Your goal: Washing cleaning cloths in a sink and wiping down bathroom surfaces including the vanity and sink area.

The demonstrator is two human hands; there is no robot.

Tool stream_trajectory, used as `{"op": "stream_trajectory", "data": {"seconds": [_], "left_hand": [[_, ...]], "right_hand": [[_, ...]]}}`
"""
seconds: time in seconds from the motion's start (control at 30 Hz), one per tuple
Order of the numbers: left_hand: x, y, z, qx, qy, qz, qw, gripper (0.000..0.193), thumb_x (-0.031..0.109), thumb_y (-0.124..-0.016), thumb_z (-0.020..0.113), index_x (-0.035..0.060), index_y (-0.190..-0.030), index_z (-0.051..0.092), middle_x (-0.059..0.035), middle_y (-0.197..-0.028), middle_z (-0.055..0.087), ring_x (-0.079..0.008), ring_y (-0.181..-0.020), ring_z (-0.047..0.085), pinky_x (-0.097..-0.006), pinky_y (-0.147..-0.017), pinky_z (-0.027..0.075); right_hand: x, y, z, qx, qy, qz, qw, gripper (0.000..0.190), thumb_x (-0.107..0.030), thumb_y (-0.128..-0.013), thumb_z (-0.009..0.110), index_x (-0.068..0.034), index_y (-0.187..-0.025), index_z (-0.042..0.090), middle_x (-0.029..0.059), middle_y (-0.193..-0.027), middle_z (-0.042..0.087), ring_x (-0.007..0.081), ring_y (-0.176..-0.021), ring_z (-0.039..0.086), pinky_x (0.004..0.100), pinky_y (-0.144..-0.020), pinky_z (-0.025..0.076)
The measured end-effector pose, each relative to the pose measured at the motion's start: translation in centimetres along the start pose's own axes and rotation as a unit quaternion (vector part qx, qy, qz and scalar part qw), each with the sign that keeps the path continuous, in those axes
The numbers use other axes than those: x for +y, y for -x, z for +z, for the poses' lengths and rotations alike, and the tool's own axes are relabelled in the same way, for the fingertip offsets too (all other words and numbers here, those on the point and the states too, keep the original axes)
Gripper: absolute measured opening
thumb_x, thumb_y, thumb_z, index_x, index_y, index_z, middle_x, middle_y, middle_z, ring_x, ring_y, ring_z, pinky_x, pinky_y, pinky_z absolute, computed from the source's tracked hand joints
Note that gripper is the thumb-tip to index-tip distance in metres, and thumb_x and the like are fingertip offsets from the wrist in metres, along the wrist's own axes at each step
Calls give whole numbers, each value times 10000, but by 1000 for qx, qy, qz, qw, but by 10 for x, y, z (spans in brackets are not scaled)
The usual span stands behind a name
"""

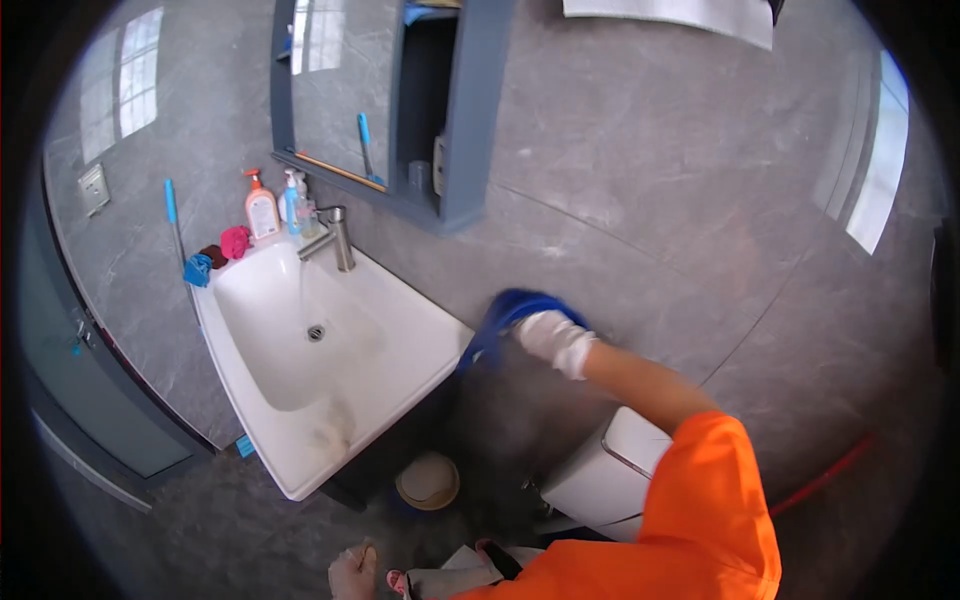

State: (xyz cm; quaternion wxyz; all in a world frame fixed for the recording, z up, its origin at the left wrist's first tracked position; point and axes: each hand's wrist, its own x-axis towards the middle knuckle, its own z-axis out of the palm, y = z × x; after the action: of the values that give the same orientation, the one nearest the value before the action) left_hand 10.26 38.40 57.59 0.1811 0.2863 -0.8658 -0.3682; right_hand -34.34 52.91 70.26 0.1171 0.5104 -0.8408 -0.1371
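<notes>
My right hand (553,341), in a thin white glove, grips a bunched blue cloth (517,306). The cloth is against the grey tiled wall, beside the right corner of the white washbasin (435,337), and part of it hangs down near that corner. At the bottom edge, my left hand (352,574) is also gloved and held low, its fingers looking curled; whether it holds anything is not clear. Water seems to run from the metal faucet (341,238) into the basin, above the drain (316,333).
Pump bottles (262,214) and crumpled cloths (235,241) line the basin's back left rim. A blue-handled pole (171,202) leans at the wall. A mirror cabinet (469,112) juts out above. Below are a lidded bin (427,481) and a white toilet tank (592,480).
</notes>
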Motion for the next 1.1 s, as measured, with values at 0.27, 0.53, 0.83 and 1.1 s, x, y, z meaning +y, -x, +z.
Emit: {"op": "stream_trajectory", "data": {"seconds": [0.27,0.53,0.83,1.1], "left_hand": [[-63,4,-29,-59,-63,-81,993,239,288,-832,580,129,-982,676,-149,-876,653,-313,-793,631,-396,-718,504],[-102,34,-124,-67,-195,-126,970,241,283,-831,583,97,-955,673,-148,-848,651,-330,-789,624,-412,-695,496],[-154,35,-185,27,38,-257,965,221,255,-841,619,39,-860,656,-179,-813,641,-370,-749,601,-390,-647,490],[-125,-228,-222,-35,-242,135,960,125,120,-796,600,94,-909,648,-99,-663,605,-302,-582,593,-399,-507,458]], "right_hand": [[41,26,-79,266,200,38,942,399,-94,-827,449,-116,-1221,509,97,-822,612,244,-648,613,345,-589,495],[26,-107,-12,190,-72,133,970,332,-339,-858,486,-120,-1087,587,148,-1048,611,343,-922,589,428,-805,461],[-47,-154,35,-217,69,94,969,411,-187,-882,398,-81,-1266,500,137,-1224,555,280,-1111,548,359,-951,427],[4,-376,73,193,-115,148,963,351,-240,-929,348,-77,-1158,559,179,-1049,628,344,-956,607,407,-894,450]]}}
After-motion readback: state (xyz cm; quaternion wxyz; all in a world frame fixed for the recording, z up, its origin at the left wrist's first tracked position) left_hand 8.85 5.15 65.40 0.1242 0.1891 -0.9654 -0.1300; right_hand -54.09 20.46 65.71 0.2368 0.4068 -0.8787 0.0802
